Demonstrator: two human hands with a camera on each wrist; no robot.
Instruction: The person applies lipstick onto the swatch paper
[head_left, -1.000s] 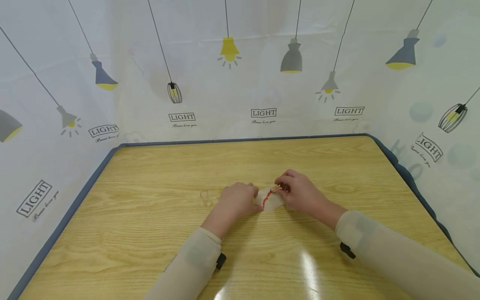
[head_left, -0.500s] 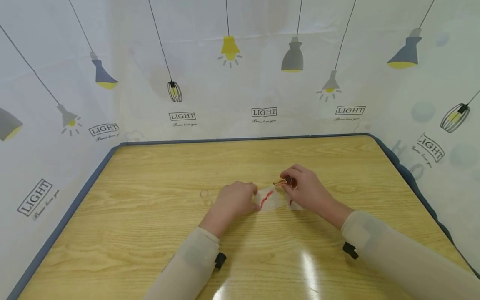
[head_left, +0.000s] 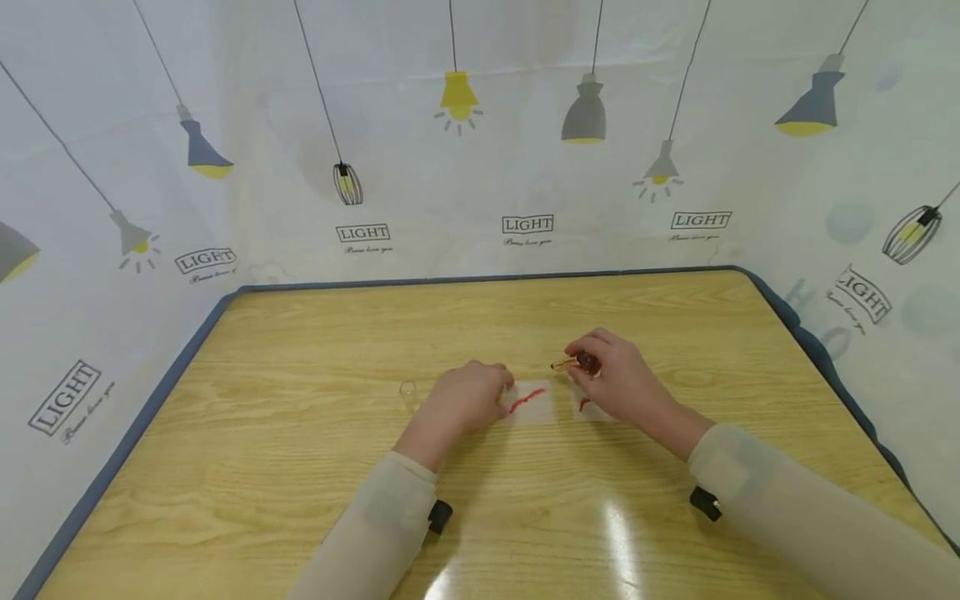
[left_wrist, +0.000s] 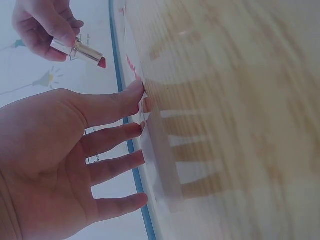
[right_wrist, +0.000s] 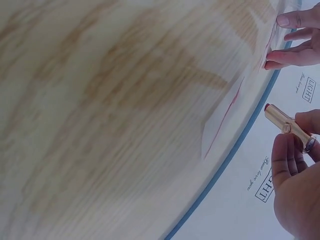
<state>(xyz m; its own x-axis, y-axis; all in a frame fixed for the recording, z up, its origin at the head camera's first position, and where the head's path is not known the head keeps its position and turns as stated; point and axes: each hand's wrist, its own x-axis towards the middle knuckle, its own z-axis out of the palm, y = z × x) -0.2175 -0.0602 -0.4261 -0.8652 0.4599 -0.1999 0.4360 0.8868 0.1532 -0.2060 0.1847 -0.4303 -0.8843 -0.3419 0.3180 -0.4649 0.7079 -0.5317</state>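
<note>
My right hand (head_left: 624, 379) holds an uncapped lipstick (right_wrist: 286, 122) with a gold tube and red tip between thumb and fingers, raised over the table. Under that hand lies a white paper slip (head_left: 596, 413) with a red streak, partly hidden in the head view. To its left, another white slip (head_left: 537, 412) bears a longer red streak. My left hand (head_left: 469, 398) touches that slip's left edge. In the left wrist view its fingers are spread and fairly straight, thumb tip (left_wrist: 134, 90) at the slip's edge.
A small clear object (head_left: 408, 390) with a thin rim stands left of my left hand. The wooden table (head_left: 300, 467) has a blue border at the back and sides. Lamp-printed white curtains (head_left: 420, 183) enclose it.
My right hand has lifted the lipstick off the left slip and shifted right, exposing the second slip. The left slip has turned and now lies squarer to me.
</note>
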